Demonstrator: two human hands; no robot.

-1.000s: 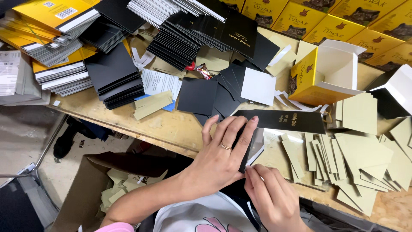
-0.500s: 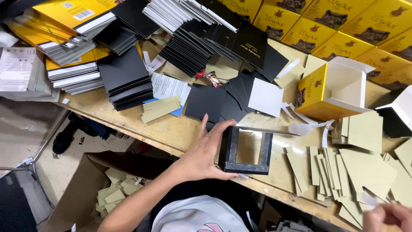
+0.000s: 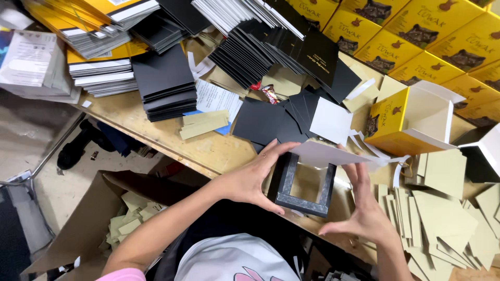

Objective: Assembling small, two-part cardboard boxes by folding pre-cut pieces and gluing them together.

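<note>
Black open-topped box frame (image 3: 303, 186) stands on the near edge of a plywood workbench (image 3: 172, 138), held between a worker's two bare hands. Left hand (image 3: 255, 174) is wrapped against the frame's left wall, fingers spread and curled around it. Right hand (image 3: 362, 208) cups the right wall from the near corner, thumb and fingers apart; its raised fingertips also carry a pale flat card (image 3: 333, 155) lying level over the frame's far opening. The card's long axis runs left to right across the frame, directly above it and touching its far rim, so the right hand is nearer to the card while the left steadies the box. Beyond it lie loose black sheets (image 3: 260, 120) and an open yellow carton (image 3: 411, 122); olive cardboard inserts (image 3: 442, 213) pile up to the right, and a stack of black cards (image 3: 165, 86) sits to the left.
</note>
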